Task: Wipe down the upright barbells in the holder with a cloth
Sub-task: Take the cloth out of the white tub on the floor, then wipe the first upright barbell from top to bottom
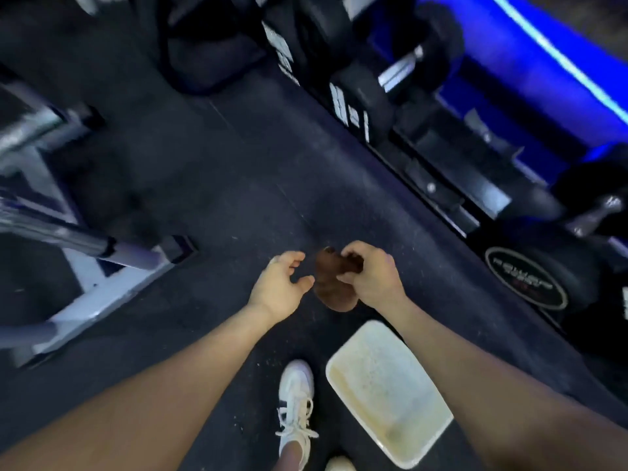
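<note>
1. A pale metal frame stands at the floor's left edge; blur hides whether it holds the barbells, so I cannot place them.
2. The left hand hangs released, fingers loosely spread, just beside the cloth, likely ready to help refold it.
3. The right hand pinches the brown cloth above the floor.
4. A white tray lies by the shoe.
5. Dumbbells line the floor's right edge.

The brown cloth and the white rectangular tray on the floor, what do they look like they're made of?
The brown cloth, bunched in the right hand, looks like soft matte fabric: it hangs in limp folds. The white rectangular tray looks like rigid plastic, probably, with a smooth raised rim and a yellowed, stained finish.
</note>
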{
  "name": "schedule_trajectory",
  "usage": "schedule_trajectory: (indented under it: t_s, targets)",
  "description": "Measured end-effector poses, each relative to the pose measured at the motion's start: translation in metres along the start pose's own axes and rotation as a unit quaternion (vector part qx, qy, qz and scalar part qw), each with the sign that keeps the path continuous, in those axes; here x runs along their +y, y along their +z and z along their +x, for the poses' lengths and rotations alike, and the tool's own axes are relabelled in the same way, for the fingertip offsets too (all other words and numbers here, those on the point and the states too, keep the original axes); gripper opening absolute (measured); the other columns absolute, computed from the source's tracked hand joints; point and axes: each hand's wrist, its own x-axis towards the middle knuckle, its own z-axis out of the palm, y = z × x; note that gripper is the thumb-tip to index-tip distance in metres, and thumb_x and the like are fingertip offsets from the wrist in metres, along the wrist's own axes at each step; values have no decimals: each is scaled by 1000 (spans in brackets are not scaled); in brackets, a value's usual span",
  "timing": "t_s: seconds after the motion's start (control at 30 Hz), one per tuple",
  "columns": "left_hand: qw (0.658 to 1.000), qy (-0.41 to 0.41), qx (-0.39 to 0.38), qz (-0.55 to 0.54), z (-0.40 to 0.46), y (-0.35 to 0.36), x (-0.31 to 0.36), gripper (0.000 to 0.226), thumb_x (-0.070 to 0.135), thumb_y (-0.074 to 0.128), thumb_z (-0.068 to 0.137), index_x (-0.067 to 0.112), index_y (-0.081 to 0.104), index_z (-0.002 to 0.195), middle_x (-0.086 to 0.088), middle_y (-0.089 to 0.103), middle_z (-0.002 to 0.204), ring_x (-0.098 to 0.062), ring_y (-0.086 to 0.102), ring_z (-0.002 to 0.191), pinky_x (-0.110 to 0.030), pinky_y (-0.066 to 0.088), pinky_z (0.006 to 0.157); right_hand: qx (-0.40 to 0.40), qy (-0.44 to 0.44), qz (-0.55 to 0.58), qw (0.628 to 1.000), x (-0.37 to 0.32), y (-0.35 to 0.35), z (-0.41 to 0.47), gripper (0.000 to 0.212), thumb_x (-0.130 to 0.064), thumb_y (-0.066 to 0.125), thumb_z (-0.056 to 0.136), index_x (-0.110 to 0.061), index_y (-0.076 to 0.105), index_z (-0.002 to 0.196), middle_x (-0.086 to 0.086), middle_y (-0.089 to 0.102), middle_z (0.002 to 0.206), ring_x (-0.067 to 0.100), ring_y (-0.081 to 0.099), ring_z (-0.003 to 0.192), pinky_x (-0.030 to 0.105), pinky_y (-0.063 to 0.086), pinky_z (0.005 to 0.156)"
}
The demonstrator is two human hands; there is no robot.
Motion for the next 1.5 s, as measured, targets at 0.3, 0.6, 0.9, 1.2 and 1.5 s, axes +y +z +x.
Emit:
schedule_trajectory:
  t_s: [0.3,0.6,0.9,1.2,1.5]
  targets:
    - [979,114,165,42,-169,-201,132,58,27,70,84,16,45,134,-5,48,124,-18,50,115,-27,38,99,-10,-236,-11,972,-265,-129,-103,26,-7,78,69,-19,63,86,-10,60,84,9,54,80,17,33,65]
    - [935,224,275,-2,-341,-381,254,71,20,72,83,17,33,143,-1,43,138,-14,43,128,-23,35,106,5,-442,-55,895,-498,-237,-230,30,-2,78,70,-17,67,94,-2,62,90,14,55,88,22,33,68]
    - [872,354,324,-100,-480,-495,311,8,13,65,88,17,58,85,6,60,80,-6,54,78,-22,42,75,47,-573,-70,815,-656,-293,-342,29,0,74,71,-16,68,94,-3,64,92,14,57,90,26,42,80]
    - [808,399,370,-226,-546,-588,310,28,-3,60,88,14,46,69,2,52,61,-9,46,55,-21,35,49,167,-593,17,788,-748,-252,-401,33,-13,78,72,-21,64,101,2,47,103,24,44,108,32,36,90]
    - [706,431,415,-379,-616,-681,286,11,-5,59,87,4,55,91,-8,62,75,-12,59,56,-21,49,49,211,-663,33,718,-831,-165,-450,47,-29,65,88,-19,53,132,1,44,131,19,42,121,30,35,103]
